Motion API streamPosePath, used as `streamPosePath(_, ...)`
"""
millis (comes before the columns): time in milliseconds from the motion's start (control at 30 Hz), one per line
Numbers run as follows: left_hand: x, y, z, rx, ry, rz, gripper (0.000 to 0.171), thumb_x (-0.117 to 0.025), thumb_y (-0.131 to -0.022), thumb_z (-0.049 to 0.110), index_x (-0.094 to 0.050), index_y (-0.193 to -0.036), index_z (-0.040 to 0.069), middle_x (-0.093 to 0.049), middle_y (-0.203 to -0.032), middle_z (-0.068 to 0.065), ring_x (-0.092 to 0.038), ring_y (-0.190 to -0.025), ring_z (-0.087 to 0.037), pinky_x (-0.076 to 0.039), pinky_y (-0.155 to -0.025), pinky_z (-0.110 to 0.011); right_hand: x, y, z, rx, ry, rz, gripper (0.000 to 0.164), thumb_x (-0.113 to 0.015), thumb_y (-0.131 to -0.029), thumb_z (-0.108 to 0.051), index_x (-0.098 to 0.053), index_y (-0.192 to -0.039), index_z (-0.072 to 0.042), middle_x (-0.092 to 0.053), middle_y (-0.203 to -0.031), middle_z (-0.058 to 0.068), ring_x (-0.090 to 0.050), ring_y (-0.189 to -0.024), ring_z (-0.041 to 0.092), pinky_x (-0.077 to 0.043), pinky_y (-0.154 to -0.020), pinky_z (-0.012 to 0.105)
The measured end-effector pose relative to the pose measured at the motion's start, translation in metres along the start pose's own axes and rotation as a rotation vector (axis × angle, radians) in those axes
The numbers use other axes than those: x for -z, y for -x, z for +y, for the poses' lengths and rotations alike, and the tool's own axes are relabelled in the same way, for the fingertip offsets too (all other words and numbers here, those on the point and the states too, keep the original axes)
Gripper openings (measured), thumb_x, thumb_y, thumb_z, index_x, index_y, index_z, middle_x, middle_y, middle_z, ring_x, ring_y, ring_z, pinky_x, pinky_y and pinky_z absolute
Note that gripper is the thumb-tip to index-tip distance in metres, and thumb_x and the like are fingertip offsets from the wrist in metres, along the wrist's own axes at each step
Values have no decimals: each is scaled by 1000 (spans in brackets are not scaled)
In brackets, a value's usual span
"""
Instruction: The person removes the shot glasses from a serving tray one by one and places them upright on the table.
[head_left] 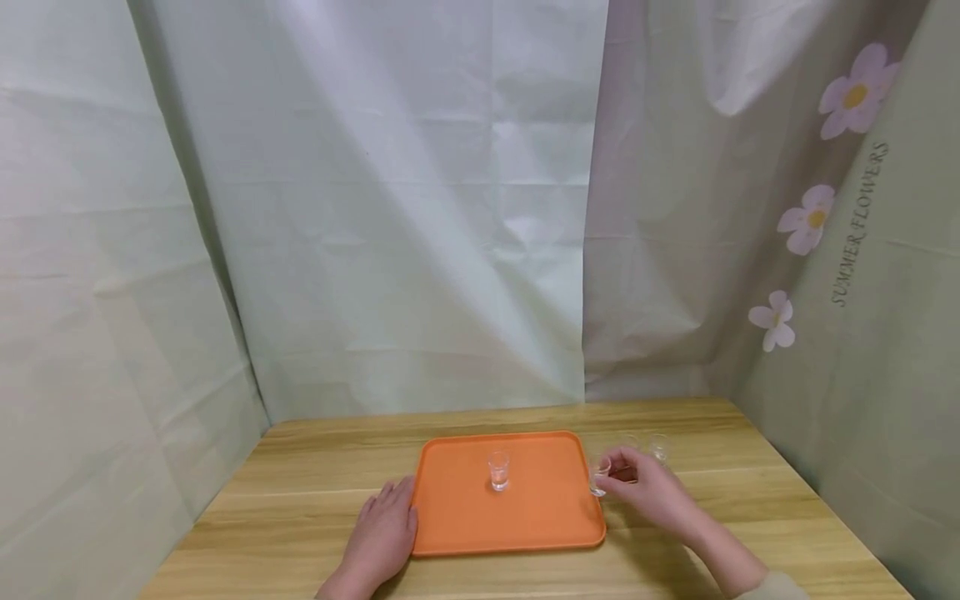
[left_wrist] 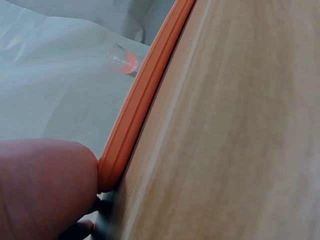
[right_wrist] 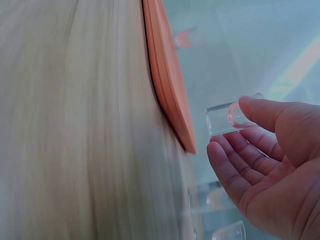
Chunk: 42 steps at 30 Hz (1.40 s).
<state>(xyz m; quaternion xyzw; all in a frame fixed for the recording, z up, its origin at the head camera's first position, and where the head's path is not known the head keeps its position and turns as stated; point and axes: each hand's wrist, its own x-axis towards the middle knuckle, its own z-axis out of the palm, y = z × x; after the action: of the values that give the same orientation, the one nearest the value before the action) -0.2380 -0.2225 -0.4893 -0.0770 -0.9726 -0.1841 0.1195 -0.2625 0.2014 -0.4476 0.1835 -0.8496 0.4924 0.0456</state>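
An orange tray lies on the wooden table, and one clear shot glass stands upright on it, a bit above its middle. My left hand rests flat at the tray's left edge; the left wrist view shows a finger against the orange rim. Over the tray's right edge my right hand pinches a second clear shot glass between thumb and fingers. In the right wrist view this glass is held off the table, beside the tray.
Right of the tray, behind my right hand, more clear shot glasses stand on the table. Pale curtains hang close around the back and both sides; the right one bears printed flowers.
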Motion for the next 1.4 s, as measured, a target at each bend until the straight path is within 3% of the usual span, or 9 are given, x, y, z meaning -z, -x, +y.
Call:
streamPosePath(267, 3, 0, 0, -3, 0, 9, 50, -62, -109, 11, -56, -154, -9, -59, -157, -26, -47, -150, -54, -33, -123, -73, 19, 4, 12, 4, 36, 16, 21, -84, -100, -15, -67, -106, -5, -72, -101, 4, -72, -94, 14, -61, -80, 27)
streamPosePath(767, 0, 0, -3, -8, 5, 13, 50, -61, -109, 10, -55, -154, -9, -59, -156, -27, -47, -149, -55, -33, -122, -74, 38, 10, 36, -71, 80, 29, 21, -85, -99, -16, -69, -107, -4, -74, -104, 4, -73, -97, 18, -60, -80, 26)
streamPosePath(1033, -8, 1, -6, -61, 13, 101, 47, -62, -106, 8, -60, -148, -12, -64, -149, -29, -53, -142, -57, -39, -116, -76, 43, 11, 38, -121, 112, 26, 26, -86, -99, -21, -68, -109, -5, -74, -105, 3, -74, -101, 20, -61, -84, 28)
streamPosePath(1200, -4, 0, -4, -33, 12, 53, 48, -61, -107, 8, -57, -151, -12, -61, -153, -28, -50, -146, -56, -35, -120, -75, 45, 12, 39, -128, 106, 23, 25, -85, -99, -19, -68, -109, -4, -74, -107, 4, -74, -102, 21, -61, -84, 28)
streamPosePath(1400, -6, 0, -4, -35, 8, 66, 48, -64, -105, 8, -59, -149, -12, -63, -150, -28, -52, -144, -57, -37, -117, -76, 46, 14, 42, -108, 94, 17, 24, -85, -99, -15, -68, -109, -2, -74, -108, 5, -74, -102, 22, -61, -84, 27)
